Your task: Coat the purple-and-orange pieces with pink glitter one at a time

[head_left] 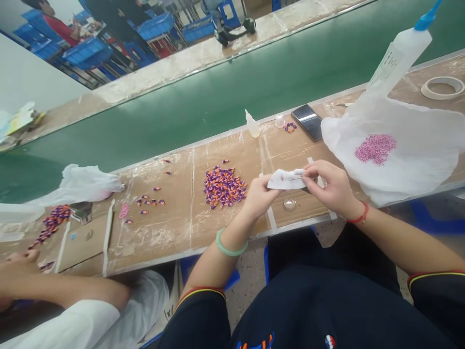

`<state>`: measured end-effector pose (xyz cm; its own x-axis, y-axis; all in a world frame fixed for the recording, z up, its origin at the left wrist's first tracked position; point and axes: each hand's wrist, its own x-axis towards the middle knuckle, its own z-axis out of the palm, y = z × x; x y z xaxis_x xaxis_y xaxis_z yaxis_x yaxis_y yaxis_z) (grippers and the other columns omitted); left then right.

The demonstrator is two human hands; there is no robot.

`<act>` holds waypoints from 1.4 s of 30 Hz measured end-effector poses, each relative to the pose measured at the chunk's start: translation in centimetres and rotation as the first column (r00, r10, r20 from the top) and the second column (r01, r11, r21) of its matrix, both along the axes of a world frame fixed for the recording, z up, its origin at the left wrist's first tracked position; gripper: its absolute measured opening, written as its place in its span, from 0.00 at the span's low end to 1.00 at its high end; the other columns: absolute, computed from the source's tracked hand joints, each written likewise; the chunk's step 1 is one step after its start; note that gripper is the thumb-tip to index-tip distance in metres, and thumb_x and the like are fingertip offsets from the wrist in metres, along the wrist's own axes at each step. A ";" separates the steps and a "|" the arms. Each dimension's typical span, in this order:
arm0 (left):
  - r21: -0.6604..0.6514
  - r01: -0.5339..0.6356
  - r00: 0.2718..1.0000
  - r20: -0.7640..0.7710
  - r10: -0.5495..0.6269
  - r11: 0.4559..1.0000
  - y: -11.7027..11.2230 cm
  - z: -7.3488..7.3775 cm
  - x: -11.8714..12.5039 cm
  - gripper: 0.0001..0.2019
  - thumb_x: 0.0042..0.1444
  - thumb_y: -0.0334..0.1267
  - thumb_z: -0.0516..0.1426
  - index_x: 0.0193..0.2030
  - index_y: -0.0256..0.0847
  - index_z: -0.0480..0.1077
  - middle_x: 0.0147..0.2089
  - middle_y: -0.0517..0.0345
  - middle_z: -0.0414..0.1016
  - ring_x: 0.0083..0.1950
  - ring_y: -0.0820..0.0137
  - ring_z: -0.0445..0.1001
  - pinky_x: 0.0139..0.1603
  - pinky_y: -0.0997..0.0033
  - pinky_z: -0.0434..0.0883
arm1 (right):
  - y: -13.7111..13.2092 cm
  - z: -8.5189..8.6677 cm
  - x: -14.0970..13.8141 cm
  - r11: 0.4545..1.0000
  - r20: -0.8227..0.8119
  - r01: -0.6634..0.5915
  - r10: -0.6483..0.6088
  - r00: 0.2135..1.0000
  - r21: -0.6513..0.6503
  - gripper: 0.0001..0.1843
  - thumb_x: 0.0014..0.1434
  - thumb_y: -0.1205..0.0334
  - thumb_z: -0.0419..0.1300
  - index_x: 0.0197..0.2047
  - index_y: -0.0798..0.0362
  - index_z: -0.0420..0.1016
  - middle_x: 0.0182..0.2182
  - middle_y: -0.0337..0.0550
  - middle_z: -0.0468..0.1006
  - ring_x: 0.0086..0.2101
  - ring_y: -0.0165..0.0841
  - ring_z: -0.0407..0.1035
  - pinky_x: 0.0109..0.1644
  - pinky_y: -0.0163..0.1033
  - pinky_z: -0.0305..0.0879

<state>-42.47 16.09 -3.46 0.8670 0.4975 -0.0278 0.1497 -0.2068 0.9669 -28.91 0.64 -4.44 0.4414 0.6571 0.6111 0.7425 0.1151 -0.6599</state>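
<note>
Between the hands: a white tissue (285, 180), held above the near edge of the table (174, 228).
Left hand (258, 196): fingers closed, grasping the left end of the tissue.
Right hand (332, 186): fingertips pinching the right end of the tissue.
Just under the grip: a small clear dome (289, 203) lies on the table, apart from the tissue.
Left of the grip: a pile of purple and orange beads (223, 186), near the left hand.
Behind the grip: a glue bottle (252, 125) and a phone (308, 121), beside the green belt (218, 102).
Right of the grip: a white bag (417, 160) with pink beads (376, 148), close to the right hand; behind it a big bottle (399, 53) and a tape roll (442, 88).
Far left: another person's hand (18, 261), well apart.
</note>
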 end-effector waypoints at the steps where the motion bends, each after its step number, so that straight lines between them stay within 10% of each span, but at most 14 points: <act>1: -0.005 -0.024 0.999 0.021 0.024 1.000 -0.2 0.1 0.1 0.08 0.48 0.40 0.64 0.23 0.38 0.76 0.23 0.61 0.74 0.30 0.68 0.73 0.35 0.70 0.71 | 0.1 0.1 -0.1 1.000 0.001 0.002 -0.002 1.000 0.001 0.06 0.62 0.69 0.60 0.34 0.50 0.72 0.35 0.44 0.81 0.38 0.38 0.77 0.45 0.46 0.73; 13: -0.295 -0.164 0.961 0.170 0.220 0.941 -1.8 -0.9 0.6 0.06 0.46 0.37 0.67 0.31 0.38 0.78 0.28 0.59 0.78 0.28 0.74 0.72 0.28 0.75 0.71 | 0.6 0.6 -1.6 0.996 0.150 0.056 -0.067 0.986 0.075 0.08 0.62 0.72 0.57 0.34 0.50 0.70 0.34 0.46 0.79 0.35 0.37 0.74 0.37 0.43 0.71; 24: -0.316 -0.098 0.987 0.090 0.133 0.944 -2.2 0.4 0.2 0.12 0.45 0.41 0.70 0.34 0.36 0.80 0.31 0.54 0.81 0.32 0.68 0.78 0.33 0.71 0.76 | 0.6 0.9 -1.9 0.976 0.099 0.160 -0.176 0.979 0.148 0.07 0.62 0.71 0.58 0.35 0.48 0.71 0.33 0.44 0.80 0.38 0.39 0.77 0.43 0.48 0.75; 35: -0.472 -0.252 0.865 0.281 0.415 0.845 -2.3 0.2 0.5 0.15 0.43 0.47 0.72 0.31 0.38 0.78 0.26 0.58 0.79 0.27 0.74 0.77 0.32 0.73 0.75 | 0.6 1.4 -2.6 0.992 0.283 0.107 -0.121 0.952 0.066 0.08 0.64 0.72 0.55 0.40 0.50 0.71 0.40 0.50 0.81 0.43 0.41 0.77 0.47 0.48 0.75; 42: -0.550 -0.153 0.885 0.294 0.362 0.821 0.0 1.1 -0.3 0.21 0.41 0.44 0.74 0.43 0.46 0.77 0.45 0.58 0.83 0.43 0.68 0.81 0.42 0.70 0.77 | 0.3 2.4 -2.3 0.999 -0.263 0.006 0.005 0.965 0.040 0.05 0.68 0.66 0.54 0.39 0.50 0.70 0.46 0.49 0.79 0.47 0.39 0.76 0.45 0.44 0.76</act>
<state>-42.73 16.11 -2.34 0.7032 0.7099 -0.0403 -0.2621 0.3115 0.9134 -31.20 0.89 -2.00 0.5905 0.6340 0.4993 0.5435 0.1449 -0.8268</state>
